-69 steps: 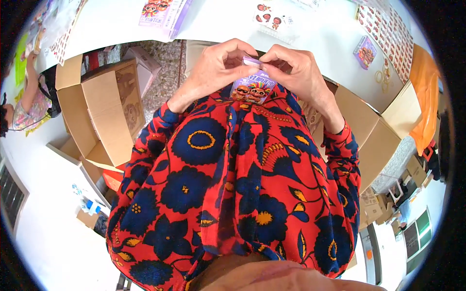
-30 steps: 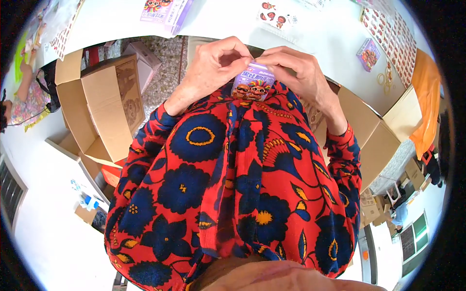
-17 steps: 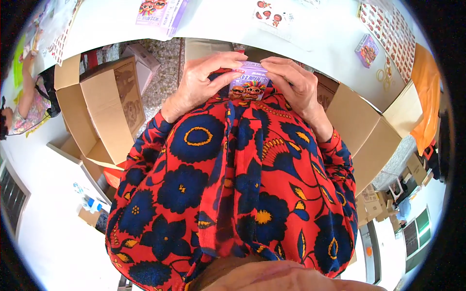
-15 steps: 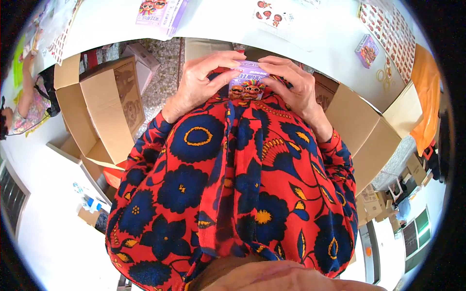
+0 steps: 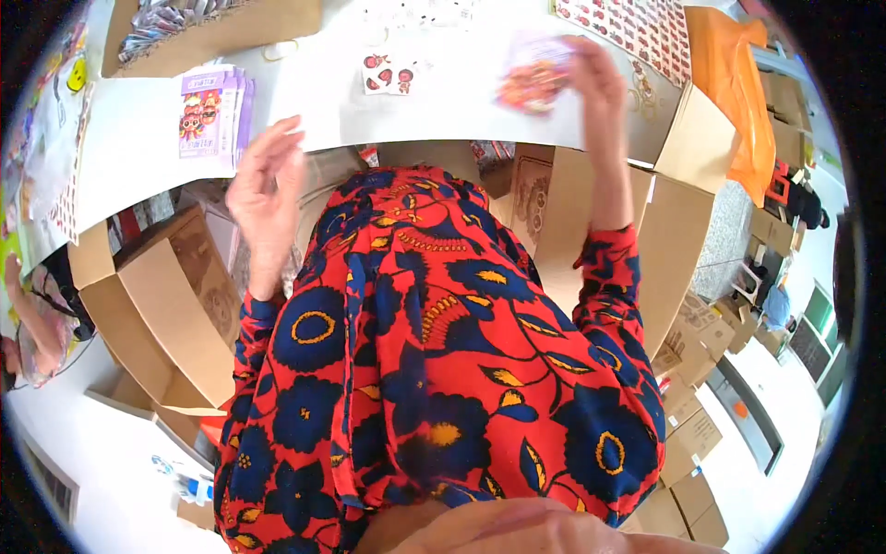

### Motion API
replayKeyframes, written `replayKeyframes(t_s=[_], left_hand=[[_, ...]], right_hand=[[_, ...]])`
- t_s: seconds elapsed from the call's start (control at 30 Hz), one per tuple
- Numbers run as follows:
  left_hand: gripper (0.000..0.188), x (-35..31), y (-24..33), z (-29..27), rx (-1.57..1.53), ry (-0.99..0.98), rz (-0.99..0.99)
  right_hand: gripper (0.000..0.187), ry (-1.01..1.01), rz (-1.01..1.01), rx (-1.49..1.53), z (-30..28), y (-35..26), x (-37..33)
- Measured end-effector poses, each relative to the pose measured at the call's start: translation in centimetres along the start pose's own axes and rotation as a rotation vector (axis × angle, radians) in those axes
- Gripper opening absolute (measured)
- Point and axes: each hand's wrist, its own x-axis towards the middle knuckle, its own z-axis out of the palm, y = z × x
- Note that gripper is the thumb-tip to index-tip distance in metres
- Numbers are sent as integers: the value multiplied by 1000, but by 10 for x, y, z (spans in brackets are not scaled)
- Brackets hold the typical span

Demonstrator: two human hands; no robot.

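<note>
My right hand is over the white table at the right, fingers pinching the right edge of a purple printed packet with orange-red cartoon figures. The packet is blurred by motion. Held out at the table's front edge, my left hand is empty, its fingers apart and slightly curled. Just beyond that hand lies a stack of similar purple packets. A small sheet of cartoon stickers lies on the table between the hands.
An open cardboard box of packed items stands at the far left. Rubber bands and a large sticker sheet lie at right, beside an orange bag. Open cartons flank me. Another person's arm shows at far left.
Both hands held a purple packet close to my body. They have since parted: the left is empty by the stack, the right is out over the table with a packet. My view has shifted.
</note>
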Motion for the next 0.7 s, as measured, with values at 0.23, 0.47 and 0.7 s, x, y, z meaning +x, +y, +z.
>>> replayKeyframes(t_s=[0.23,0.47,0.7], left_hand=[[35,36,-18,-58,617,332,244],[87,59,-58,-76,1017,281,223],[92,68,-60,-69,1082,272,82]], right_hand=[[31,126,140,-366,-135,111,62],[41,212,-169,-842,-124,104,60],[32,84,-341,-903,-44,37,43]])
